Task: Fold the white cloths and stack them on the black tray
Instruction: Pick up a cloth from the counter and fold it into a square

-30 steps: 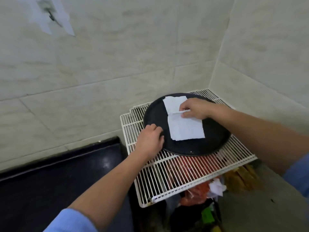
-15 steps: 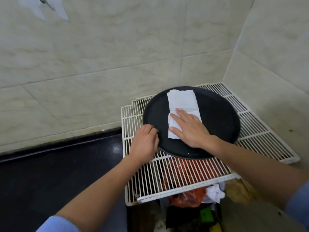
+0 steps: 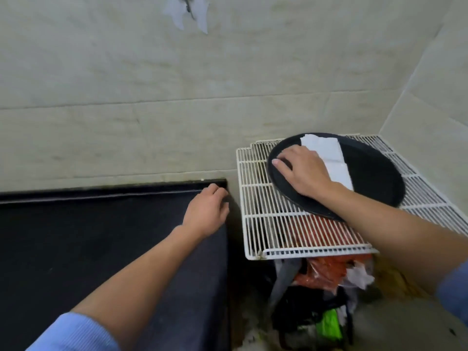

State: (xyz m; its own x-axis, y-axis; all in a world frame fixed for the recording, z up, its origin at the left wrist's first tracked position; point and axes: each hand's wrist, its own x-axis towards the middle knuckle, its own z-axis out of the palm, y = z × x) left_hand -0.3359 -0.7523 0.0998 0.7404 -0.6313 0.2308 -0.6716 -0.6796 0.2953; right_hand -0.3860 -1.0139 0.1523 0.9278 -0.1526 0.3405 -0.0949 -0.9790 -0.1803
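A round black tray (image 3: 374, 178) sits on a white wire rack (image 3: 253, 224) in the far right corner, where two tiled walls (image 3: 177, 97) meet. The white cloth (image 3: 326, 155) lies on the tray as a folded strip, running from the tray's far rim toward its near right, with a crease across its middle.

The right grip (image 3: 304, 173) is spread apart and palm down, resting flat on the left part of the tray. Its palm side lies over the cloth's left edge, and its fingers (image 3: 277, 162) stretch left, to the tray's rim. It clasps nothing. The right forearm crosses the near right part of the rack, and a blue sleeve (image 3: 453, 295) shows at the right edge.

The left grip (image 3: 206, 214) is well apart from the tray, over the far right corner of the black counter (image 3: 76, 236), which stands just left of the rack. Its fingers are loosely curled with the tips at the counter's right edge, and it holds nothing. A blue sleeve (image 3: 76, 333) covers that arm at the near edge.

Under the rack there is a heap of things: a red plastic bag (image 3: 326, 272), some crumpled white plastic (image 3: 359, 274) and something bright green (image 3: 329, 323) among dark bags. High on the far wall there are torn pale scraps (image 3: 187, 11)
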